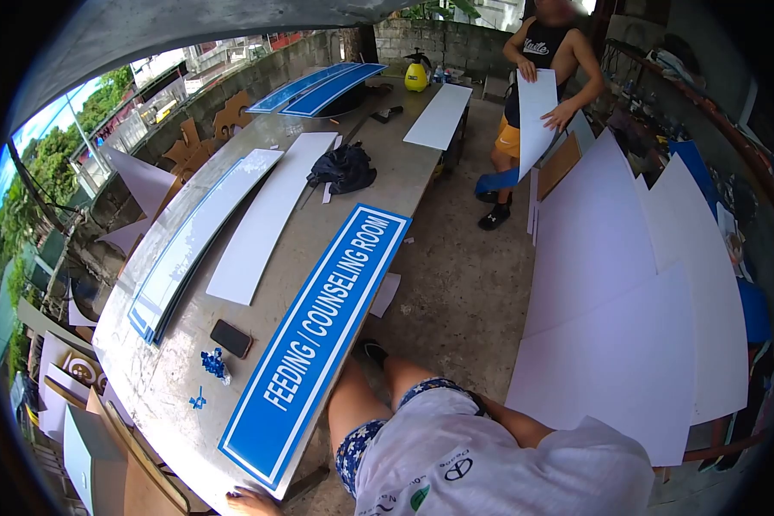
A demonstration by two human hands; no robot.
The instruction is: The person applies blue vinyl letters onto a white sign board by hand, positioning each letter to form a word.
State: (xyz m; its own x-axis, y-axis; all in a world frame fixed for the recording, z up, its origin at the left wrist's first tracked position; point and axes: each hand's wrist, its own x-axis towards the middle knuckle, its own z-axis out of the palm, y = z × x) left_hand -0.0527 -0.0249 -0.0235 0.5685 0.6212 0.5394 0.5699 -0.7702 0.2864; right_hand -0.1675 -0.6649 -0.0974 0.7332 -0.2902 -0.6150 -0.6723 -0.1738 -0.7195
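Note:
A blue sign [314,344] with white border and the words "FEEDING / COUNSELING ROOM" lies face up along the near edge of the table [181,378]. My left hand [251,501] is at the bottom of the view, its fingers stretched out on the table's edge just below the sign's near corner. It holds nothing that I can see. My right forearm [520,421] runs down beside my shorts, and the hand at its end is hidden. Left of the sign are a dark phone [231,339] and a crumpled bunch of blue scraps [215,365].
White panels [271,219] and a black bundle [342,168] lie on the table, with more blue signs [334,89] and a yellow sprayer [417,73] farther back. Another person [559,52] holds a white board [537,120]. Large white sheets [593,344] lean at the right.

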